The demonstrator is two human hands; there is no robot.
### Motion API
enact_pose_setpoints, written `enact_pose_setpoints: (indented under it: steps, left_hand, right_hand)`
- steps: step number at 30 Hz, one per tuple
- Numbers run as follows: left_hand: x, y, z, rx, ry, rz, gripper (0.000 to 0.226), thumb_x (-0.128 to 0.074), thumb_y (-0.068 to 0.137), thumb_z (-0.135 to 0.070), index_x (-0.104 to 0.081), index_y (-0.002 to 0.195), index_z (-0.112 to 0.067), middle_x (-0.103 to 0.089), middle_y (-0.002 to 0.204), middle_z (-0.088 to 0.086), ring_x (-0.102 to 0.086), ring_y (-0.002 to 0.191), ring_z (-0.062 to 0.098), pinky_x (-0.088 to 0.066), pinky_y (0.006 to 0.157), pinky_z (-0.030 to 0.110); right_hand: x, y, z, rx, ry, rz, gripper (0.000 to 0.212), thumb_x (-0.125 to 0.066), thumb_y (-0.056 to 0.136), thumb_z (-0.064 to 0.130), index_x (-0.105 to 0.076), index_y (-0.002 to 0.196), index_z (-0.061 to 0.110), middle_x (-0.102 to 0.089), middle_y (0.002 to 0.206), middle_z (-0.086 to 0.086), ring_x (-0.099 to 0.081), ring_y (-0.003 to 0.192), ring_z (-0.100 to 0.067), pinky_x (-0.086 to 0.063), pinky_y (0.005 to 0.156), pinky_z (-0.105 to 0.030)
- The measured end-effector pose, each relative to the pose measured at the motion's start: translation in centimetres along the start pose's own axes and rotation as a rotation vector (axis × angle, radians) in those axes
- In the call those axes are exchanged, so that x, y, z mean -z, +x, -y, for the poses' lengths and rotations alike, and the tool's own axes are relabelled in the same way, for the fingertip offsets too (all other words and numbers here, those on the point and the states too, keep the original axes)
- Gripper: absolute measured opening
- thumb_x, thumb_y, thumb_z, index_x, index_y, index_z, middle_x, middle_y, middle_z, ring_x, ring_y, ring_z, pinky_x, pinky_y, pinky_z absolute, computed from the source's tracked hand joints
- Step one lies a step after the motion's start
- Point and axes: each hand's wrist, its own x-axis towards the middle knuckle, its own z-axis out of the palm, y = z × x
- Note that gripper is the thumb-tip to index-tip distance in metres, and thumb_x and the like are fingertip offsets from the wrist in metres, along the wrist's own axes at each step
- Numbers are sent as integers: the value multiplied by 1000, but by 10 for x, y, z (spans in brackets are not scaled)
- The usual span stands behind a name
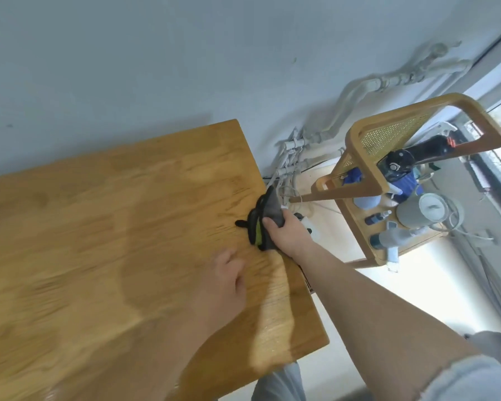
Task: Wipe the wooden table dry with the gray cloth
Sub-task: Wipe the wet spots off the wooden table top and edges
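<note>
Gray cloth [268, 218] bunched in right hand [287, 231], near table [99, 227] edge.

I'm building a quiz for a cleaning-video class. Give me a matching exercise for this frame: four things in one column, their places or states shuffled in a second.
1. crumpled gray cloth
2. left hand
3. wooden chair with woven back
4. white wall pipes

A. beside the wooden table, loaded with bottles
B. over the tabletop, holding nothing
C. running along the wall
D. gripped by the right hand at the table's edge

Pairs: 1-D, 2-B, 3-A, 4-C
</note>
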Motion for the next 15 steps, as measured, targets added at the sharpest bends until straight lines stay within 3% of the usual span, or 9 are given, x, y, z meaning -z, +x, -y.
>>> enact_pose_setpoints:
  steps: [3,8,12,15]
  left_hand:
    - [-8,-14,7,-14,9,89,37,-50,102,-15,-62,137,-18,-33,163,2,-38,147,23,-32,121,33]
    - [-32,-38,-3,-101,26,202,41,-47,103,-18,-55,143,-24,-31,164,-5,-35,146,18,-36,118,36]
    - [-51,-56,-20,-158,36,218,34,-47,99,-16,-61,129,-25,-44,150,-7,-48,131,20,-43,101,30]
    - [-61,-65,-29,-165,62,198,29,-48,97,-18,-63,120,-24,-48,142,-7,-54,123,24,-48,95,35]
  right_hand:
    - [-5,-23,-25,-12,-64,-23,55,-55,98,53,-50,142,22,-65,134,-2,-61,123,-29,-48,106,-43]
    - [-23,-85,-99,-165,-79,-63,55,-49,95,63,-46,141,33,-64,133,6,-62,120,-24,-50,104,-48]
    - [-33,-128,-154,-196,-52,-117,51,-46,93,66,-47,135,38,-67,122,9,-65,111,-22,-55,97,-48]
    - [-37,-147,-174,-183,-5,-158,37,-48,96,60,-50,125,38,-66,116,9,-66,106,-22,-56,92,-49]
